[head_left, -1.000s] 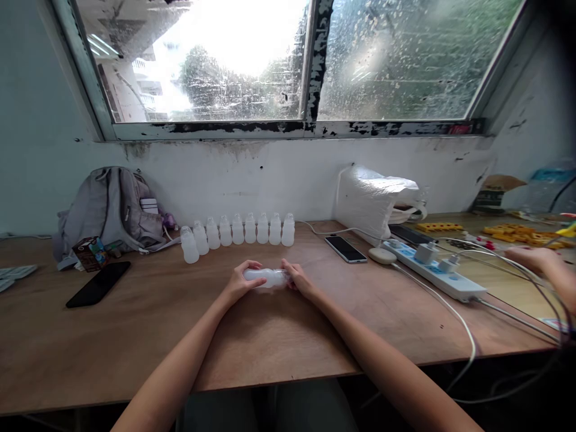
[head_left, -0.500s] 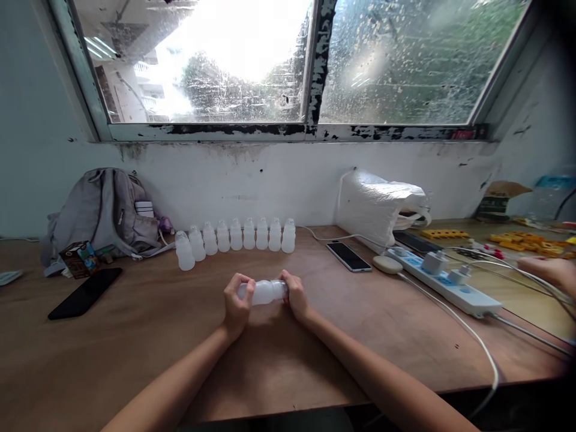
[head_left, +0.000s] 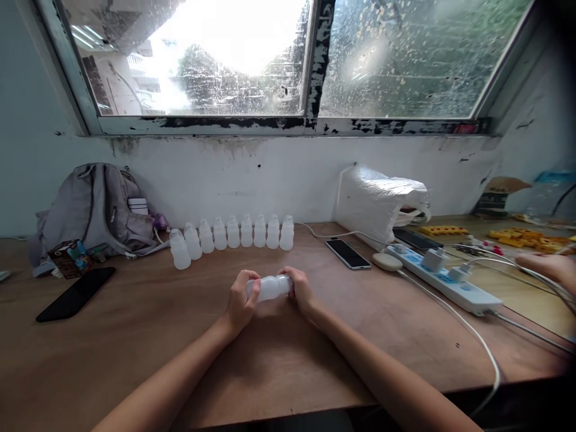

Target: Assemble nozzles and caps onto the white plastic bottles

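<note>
A frosted white bottle (head_left: 272, 288) with a clear cap lies on its side between my two hands, just above the brown table (head_left: 180, 354). My left hand (head_left: 243, 298) is closed around its base end. At the capped end on the right, the fingers of my right hand (head_left: 300, 291) wrap the clear cap, hiding much of it. Beyond my hands, several similar bottles (head_left: 233, 231) stand upright in a row near the wall, each with a clear top. The leftmost ones curve a little towards me.
A grey backpack (head_left: 96, 210), a small box (head_left: 69, 259) and a black phone (head_left: 76, 294) lie left. Right are another phone (head_left: 347, 254), a white power strip (head_left: 445, 279) with cables, a silvery bag (head_left: 375, 201) and yellow parts (head_left: 524, 237). Another person's hand (head_left: 546, 268) shows at the far right.
My hands and the bottle have shifted slightly right in view, and the bottle's capped end tips up a little. The grip stays the same; the camera view has moved slightly.
</note>
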### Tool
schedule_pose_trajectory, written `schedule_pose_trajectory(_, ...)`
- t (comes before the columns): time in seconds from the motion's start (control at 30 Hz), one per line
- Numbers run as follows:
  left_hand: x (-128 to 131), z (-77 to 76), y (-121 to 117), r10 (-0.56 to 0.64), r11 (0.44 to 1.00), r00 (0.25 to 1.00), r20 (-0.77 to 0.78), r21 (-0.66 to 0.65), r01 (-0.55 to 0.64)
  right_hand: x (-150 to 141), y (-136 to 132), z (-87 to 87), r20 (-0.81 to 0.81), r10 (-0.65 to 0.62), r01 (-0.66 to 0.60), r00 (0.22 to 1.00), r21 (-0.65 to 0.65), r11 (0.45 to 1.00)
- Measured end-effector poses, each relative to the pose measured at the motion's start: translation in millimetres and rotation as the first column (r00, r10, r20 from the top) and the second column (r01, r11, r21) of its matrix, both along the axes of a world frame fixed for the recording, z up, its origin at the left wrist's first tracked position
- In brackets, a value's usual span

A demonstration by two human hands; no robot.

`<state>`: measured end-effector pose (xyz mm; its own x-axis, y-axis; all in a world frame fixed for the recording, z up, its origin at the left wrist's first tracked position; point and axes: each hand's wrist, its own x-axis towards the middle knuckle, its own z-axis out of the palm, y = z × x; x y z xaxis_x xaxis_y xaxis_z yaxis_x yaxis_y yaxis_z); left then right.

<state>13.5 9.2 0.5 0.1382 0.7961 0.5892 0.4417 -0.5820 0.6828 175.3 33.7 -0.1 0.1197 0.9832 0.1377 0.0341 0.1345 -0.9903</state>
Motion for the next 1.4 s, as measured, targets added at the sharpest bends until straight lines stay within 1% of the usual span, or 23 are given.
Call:
schedule_pose_trajectory(0.07,1,-2.1,0,-0.083,0.997,0.995,-0.056,-0.005,0.082,4,5,2.7,-0.115,-0.036,0.027,0.993,-0.077,0.997)
schedule_pose_trajectory(0.13,3,-5.9,0,-0.16,0.987,0.973,-0.168,-0.035,0.156,7,10,5.0,-0.236,-0.056,0.026,0.97,-0.129,0.991)
schedule_pose_trajectory(0.17,4,-8.1,0,-0.184,0.983,0.954,-0.238,-0.058,0.175,8,11,6.1,-0.28,-0.048,0.01,0.959,-0.134,0.991)
schedule_pose_trajectory(0.23,6,-12.1,1,-0.187,0.982,0.914,-0.359,-0.102,0.161,8,11,8.2,-0.322,-0.01,-0.025,0.947,-0.104,0.994)
schedule_pose_trajectory(0.37,5,-16.8,5,-0.088,0.993,0.869,-0.486,-0.115,0.036,8,6,10.7,-0.293,0.145,-0.151,0.945,0.005,0.989)
schedule_pose_trajectory(0.43,3,-17.6,7,-0.062,0.992,0.857,-0.512,-0.124,-0.002,6,3,9.1,-0.217,0.222,-0.214,0.951,0.061,0.975)
schedule_pose_trajectory(0.47,2,-17.9,8,-0.068,0.989,0.852,-0.519,-0.144,-0.008,4,2,7.2,-0.147,0.251,-0.24,0.957,0.088,0.967)
schedule_pose_trajectory(0.53,0,-18.5,9,-0.088,0.979,0.842,-0.532,-0.201,-0.024,0,0,1.2,0.054,0.284,-0.289,0.957,0.138,0.947)
schedule_pose_trajectory(0.6,0,-19.3,10,-0.106,0.97,0.831,-0.547,-0.24,-0.035,-4,0,-6.2,0.269,0.252,-0.307,0.929,0.184,0.934)
schedule_pose_trajectory(0.67,-1,-20.5,10,-0.115,0.968,0.824,-0.554,-0.25,-0.034,-6,1,-12.8,0.404,0.186,-0.291,0.895,0.216,0.932)
schedule_pose_trajectory(0.8,0,-24.9,11,-0.092,0.97,0.823,-0.561,-0.238,-0.054,-4,3,-19.1,0.494,0.123,-0.27,0.86,0.237,0.933)
schedule_pose_trajectory(0.87,1,-27.7,12,-0.063,0.973,0.811,-0.582,-0.215,-0.079,-1,6,-20.2,0.517,0.068,-0.236,0.853,0.267,0.934)
schedule_pose_trajectory(0.97,1,-30.5,13,-0.037,0.977,0.792,-0.609,-0.188,-0.099,6,15,-22.5,0.505,-0.023,-0.146,0.863,0.293,0.945)
schedule_pose_trajectory(1.13,1,-29.5,13,-0.05,0.981,0.776,-0.628,-0.178,-0.081,33,43,-25.7,0.423,-0.133,0.022,0.896,0.256,0.967)
schedule_pose_trajectory(1.2,1,-29.1,13,-0.05,0.982,0.781,-0.622,-0.175,-0.077,48,55,-25.8,0.436,-0.201,0.092,0.877,0.257,0.962)
schedule_pose_trajectory(1.27,1,-29.2,12,-0.05,0.982,0.786,-0.616,-0.176,-0.076,64,66,-26.4,0.469,-0.284,0.182,0.836,0.25,0.951)
schedule_pose_trajectory(1.4,1,-29.2,12,-0.056,0.979,0.779,-0.625,-0.188,-0.081,89,87,-29.9,0.476,-0.367,0.284,0.799,0.239,0.929)
